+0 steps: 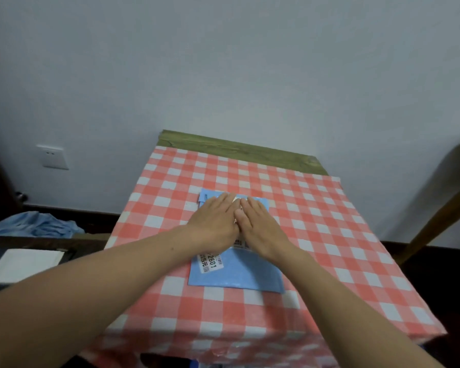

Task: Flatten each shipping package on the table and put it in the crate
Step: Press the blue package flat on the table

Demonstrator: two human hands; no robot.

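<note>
**Left hand (215, 217), right hand (258, 221): flat on mailer (239, 273)**

Hands: side by side, fingers straight, pressing down and gripping nothing.
Mailer: blue, mid-table (324, 229), label (210, 262) up. Likely light, soft and slick; take it by a free near corner.
Left, low: probable crate (37, 241) holding a white packet (24, 264). Path looks unobstructed.

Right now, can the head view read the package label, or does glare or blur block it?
Head view: no glare, dim even light; mild blur leaves only large digits legible on the label; the left hand and right hand, pressed flat on the blue package, cover the rest; wide-angle stretch at the edges.
</note>
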